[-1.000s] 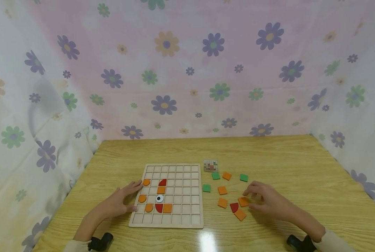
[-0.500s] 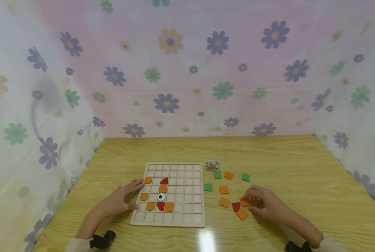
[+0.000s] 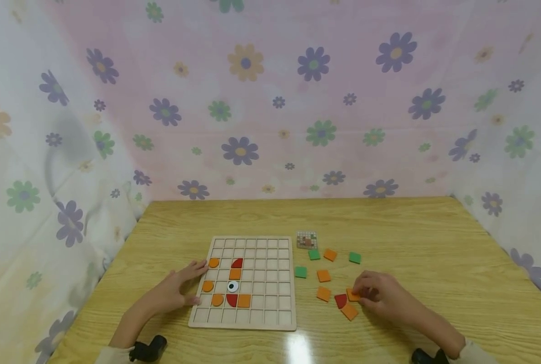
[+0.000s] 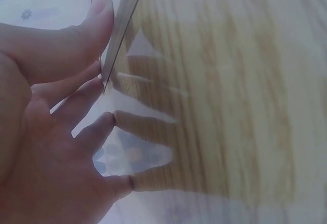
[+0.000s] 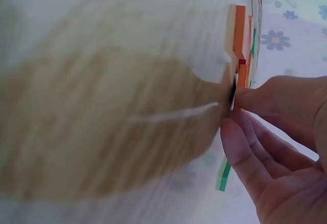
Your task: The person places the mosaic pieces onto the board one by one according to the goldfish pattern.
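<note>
My left hand (image 3: pixel 174 289) rests at the left side of the wooden grid board (image 3: pixel 269 289), fingers spread and thumb against its edge. In the left wrist view the thumb and fingertips touch the board's side (image 4: pixel 122 27). On the board lie three orange discs (image 3: pixel 217 300), two red quarter-circle tiles (image 3: pixel 232 301), two orange square tiles (image 3: pixel 244 301) and a round eye piece (image 3: pixel 232 286). To the right, my right hand (image 3: pixel 386 298) pinches an orange square tile (image 3: pixel 352 295) between thumb and fingers. The right wrist view shows that tile (image 5: pixel 243 75) at the fingertips, partly hidden.
Beside the pinched tile are a red quarter-circle tile (image 3: pixel 340 301) and an orange square (image 3: pixel 349 311). Three green squares (image 3: pixel 300 272) and more orange squares (image 3: pixel 323 293) lie between board and hand. A small printed pattern card (image 3: pixel 307 239) lies behind them on the table (image 3: pixel 411 227).
My right hand has moved slightly down, its thumb and fingers closing onto the orange square tile. The left hand keeps its place at the board; the head view has shifted slightly.
</note>
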The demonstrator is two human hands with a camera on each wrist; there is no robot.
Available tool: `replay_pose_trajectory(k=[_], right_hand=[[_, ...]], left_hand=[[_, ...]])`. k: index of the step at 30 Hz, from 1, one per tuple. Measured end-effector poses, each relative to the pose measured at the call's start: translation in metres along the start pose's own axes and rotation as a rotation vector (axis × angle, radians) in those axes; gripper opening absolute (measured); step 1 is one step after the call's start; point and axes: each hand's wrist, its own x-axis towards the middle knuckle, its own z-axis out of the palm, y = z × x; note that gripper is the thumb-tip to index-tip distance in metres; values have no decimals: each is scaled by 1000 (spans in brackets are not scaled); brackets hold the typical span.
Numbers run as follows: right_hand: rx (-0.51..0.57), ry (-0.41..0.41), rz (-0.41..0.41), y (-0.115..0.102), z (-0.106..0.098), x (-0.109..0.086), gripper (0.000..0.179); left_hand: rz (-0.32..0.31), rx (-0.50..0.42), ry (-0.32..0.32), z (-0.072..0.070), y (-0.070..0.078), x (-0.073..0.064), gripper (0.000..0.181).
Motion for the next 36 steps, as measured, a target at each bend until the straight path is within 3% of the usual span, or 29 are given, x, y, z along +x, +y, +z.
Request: replay_pose_trajectory(k=[16, 25, 36], right_hand=[[94, 30, -60, -12, 2, 22, 17], [124, 16, -26, -30, 16, 42, 15], [106, 1, -51, -49, 32, 63, 15]], left_hand=[[3, -18, -2, -1, -2, 2, 80], [-4, -13, 2, 0, -3, -1, 80], [-13, -35, -4, -1, 0, 0, 79]])
